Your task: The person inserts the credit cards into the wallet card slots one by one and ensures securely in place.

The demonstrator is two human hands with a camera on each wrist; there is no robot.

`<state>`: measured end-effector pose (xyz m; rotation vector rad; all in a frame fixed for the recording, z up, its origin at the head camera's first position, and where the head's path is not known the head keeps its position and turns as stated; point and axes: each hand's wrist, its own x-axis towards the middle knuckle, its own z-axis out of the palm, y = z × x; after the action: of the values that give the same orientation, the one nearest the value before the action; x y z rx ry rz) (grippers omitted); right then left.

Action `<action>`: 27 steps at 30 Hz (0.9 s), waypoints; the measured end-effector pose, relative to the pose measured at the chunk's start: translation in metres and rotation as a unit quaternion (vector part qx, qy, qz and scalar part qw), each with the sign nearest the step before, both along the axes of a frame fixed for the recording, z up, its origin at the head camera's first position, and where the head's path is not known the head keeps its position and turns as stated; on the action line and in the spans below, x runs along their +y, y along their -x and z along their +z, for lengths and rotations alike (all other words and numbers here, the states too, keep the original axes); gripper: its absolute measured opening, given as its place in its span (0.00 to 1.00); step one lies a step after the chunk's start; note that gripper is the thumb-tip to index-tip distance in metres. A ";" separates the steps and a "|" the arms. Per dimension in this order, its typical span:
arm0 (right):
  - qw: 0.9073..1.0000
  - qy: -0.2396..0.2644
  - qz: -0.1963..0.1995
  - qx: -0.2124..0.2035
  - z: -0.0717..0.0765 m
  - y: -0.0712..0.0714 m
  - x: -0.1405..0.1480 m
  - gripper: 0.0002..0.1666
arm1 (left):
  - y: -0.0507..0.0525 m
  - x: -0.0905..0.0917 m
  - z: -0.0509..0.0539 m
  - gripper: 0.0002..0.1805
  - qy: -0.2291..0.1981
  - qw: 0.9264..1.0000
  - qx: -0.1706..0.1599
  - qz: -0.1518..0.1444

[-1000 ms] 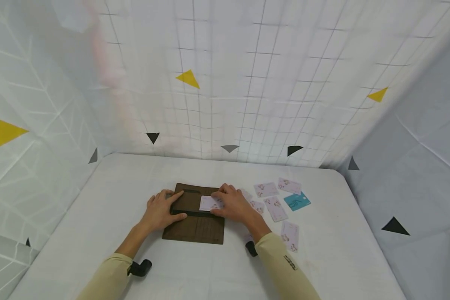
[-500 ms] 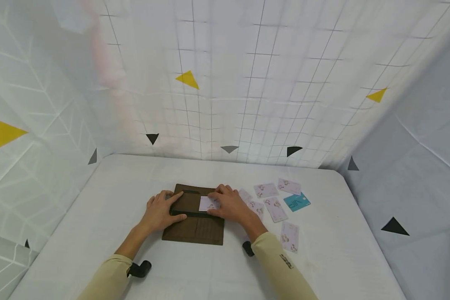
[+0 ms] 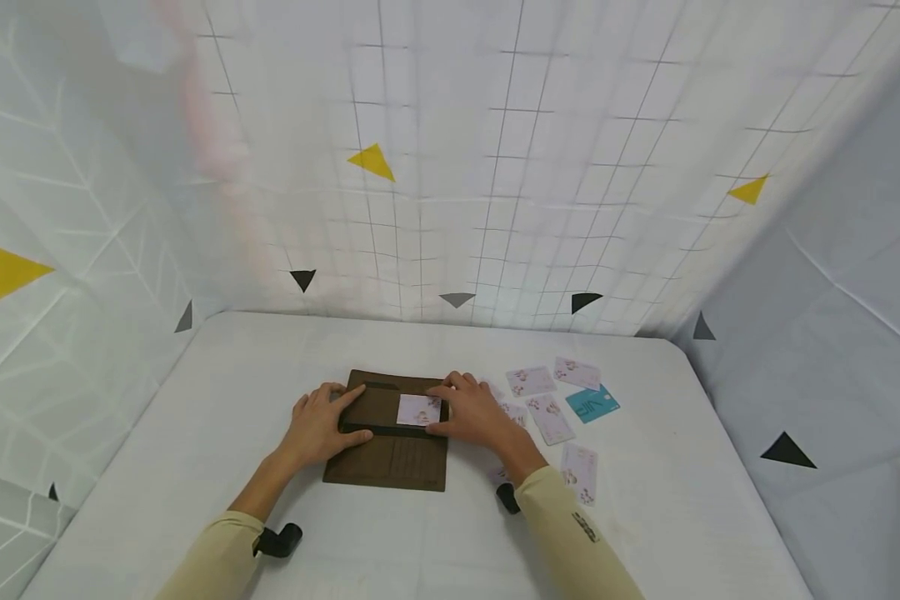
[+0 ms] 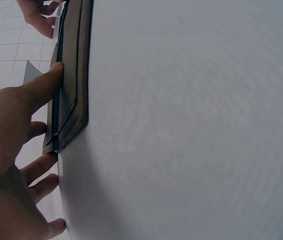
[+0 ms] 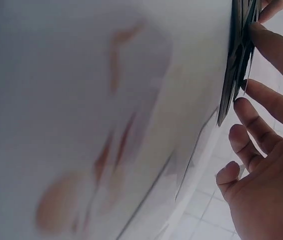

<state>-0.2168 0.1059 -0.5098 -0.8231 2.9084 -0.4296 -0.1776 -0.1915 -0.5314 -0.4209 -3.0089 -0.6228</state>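
Note:
A brown wallet (image 3: 367, 462) lies unfolded on the table, its dark spine running across the middle. On its upper half rests a pale flowered card (image 3: 417, 409), towards the right. My left hand (image 3: 311, 427) rests at the wallet's left side, thumb and index finger spread; in the left wrist view the hand (image 4: 9, 135) has its thumb on the wallet (image 4: 71, 65). My right hand (image 3: 483, 419) touches near the card's right end with thumb and index finger. In the right wrist view this hand (image 5: 269, 165) shows its other fingers bent beside the wallet (image 5: 235, 55).
Several flowered cards lie right of the wallet, one of them (image 3: 550, 418) beside a teal card (image 3: 592, 403). Another flowered card (image 3: 580, 473) is nearer the front. Some cards are partly hidden by my right hand. White sheeting (image 3: 450, 233) rises behind the table (image 3: 345, 546).
My right hand moved slightly left over the card, then back right, uncovering more of it. My left hand has stayed at the wallet's left side.

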 end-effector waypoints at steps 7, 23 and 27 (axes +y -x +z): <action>1.000 -0.009 -0.012 0.010 -0.002 0.001 0.009 0.39 | 0.000 0.000 0.002 0.45 0.005 1.000 0.003 0.004; 1.000 -0.012 0.007 0.017 0.001 0.005 -0.004 0.36 | 0.000 0.000 0.000 0.46 0.002 1.000 0.004 0.001; 1.000 -0.020 0.009 0.012 0.001 0.006 -0.008 0.35 | 0.000 0.001 -0.001 0.46 0.002 1.000 0.004 0.002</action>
<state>-0.2225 0.0982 -0.5083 -0.8550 2.9192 -0.3601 -0.1777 -0.1905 -0.5324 -0.4171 -3.0042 -0.6127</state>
